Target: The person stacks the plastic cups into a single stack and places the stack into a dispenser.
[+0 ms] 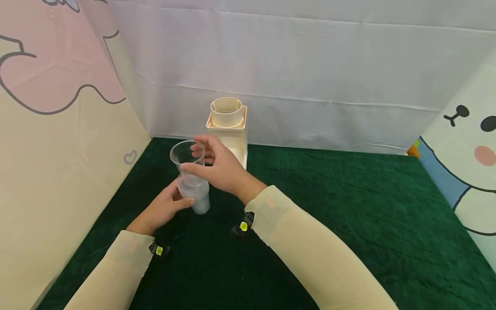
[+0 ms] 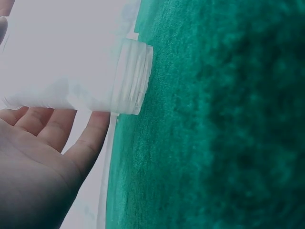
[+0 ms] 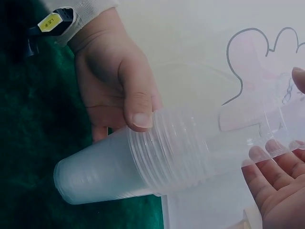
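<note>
My left hand (image 1: 160, 210) holds a stack of clear plastic cups (image 1: 199, 199) above the green cloth, its thumb over the near side. One plastic cup (image 1: 179, 156) rises out of the top of the stack, its lower part still inside the others. My right hand (image 1: 228, 170) grips that upper cup near its rim, thumb on the near side and fingers behind. In the right wrist view, the left thumb (image 3: 138, 112) presses on the stacked rims (image 3: 167, 148). The left wrist view shows the stack's base (image 2: 132, 76) and the left fingers beneath it.
Behind my right hand stands a cream holder (image 1: 239, 142) with a round open cylinder (image 1: 226, 113) on top. Green cloth (image 1: 329, 224) covers the table. A white curtain (image 1: 310, 77) hangs at the back, with printed cartoon sheets (image 1: 66, 142) at the sides.
</note>
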Demonstrator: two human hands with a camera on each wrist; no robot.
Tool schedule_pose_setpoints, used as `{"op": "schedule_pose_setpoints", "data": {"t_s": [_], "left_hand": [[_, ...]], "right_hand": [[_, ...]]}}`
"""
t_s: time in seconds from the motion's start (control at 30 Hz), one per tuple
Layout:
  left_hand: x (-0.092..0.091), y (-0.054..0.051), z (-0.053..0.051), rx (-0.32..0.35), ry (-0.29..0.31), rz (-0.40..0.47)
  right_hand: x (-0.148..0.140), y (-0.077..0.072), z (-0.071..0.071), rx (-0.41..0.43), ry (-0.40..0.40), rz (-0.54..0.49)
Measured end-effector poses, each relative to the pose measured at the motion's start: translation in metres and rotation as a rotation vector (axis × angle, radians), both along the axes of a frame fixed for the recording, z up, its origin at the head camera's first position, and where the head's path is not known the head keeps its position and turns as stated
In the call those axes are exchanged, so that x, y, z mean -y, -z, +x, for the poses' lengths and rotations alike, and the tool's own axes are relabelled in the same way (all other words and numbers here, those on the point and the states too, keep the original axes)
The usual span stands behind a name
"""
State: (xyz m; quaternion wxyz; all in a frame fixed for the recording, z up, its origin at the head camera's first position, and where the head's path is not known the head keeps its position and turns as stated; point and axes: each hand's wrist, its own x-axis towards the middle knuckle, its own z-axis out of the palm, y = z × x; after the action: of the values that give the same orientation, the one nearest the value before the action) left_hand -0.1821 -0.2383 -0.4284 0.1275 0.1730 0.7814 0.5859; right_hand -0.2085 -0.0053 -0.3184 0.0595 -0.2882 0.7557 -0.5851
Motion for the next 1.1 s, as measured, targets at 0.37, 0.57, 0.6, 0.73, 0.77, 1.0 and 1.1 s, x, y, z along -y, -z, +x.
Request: {"op": "schedule_pose_setpoints", "data": {"t_s": [0.37, 0.57, 0.6, 0.73, 0.77, 1.0, 1.1], "left_hand": [[0.001, 0.0, 0.0, 0.011, 0.012, 0.017], [0.0, -0.001, 0.0, 0.0, 0.015, 0.021], [-0.001, -0.001, 0.001, -0.006, 0.017, 0.017], [-0.001, 0.0, 0.002, -0.018, 0.017, 0.007], [-0.001, 0.0, 0.002, -0.018, 0.013, 0.005], [-0.001, 0.0, 0.002, -0.015, -0.002, 0.0], [0.0, 0.0, 0.001, -0.018, 0.003, -0.001]], "right_hand": [[0.001, 0.01, 0.002, 0.013, -0.004, 0.009], [0.001, 0.016, 0.003, 0.009, -0.003, 0.022], [0.002, 0.017, 0.003, 0.007, -0.003, 0.024], [0.003, 0.023, 0.003, 0.012, -0.005, 0.026], [0.003, 0.024, 0.003, 0.012, -0.005, 0.025], [0.003, 0.029, 0.003, 0.019, -0.017, 0.026], [0.002, 0.03, 0.003, 0.017, -0.013, 0.034]]}}
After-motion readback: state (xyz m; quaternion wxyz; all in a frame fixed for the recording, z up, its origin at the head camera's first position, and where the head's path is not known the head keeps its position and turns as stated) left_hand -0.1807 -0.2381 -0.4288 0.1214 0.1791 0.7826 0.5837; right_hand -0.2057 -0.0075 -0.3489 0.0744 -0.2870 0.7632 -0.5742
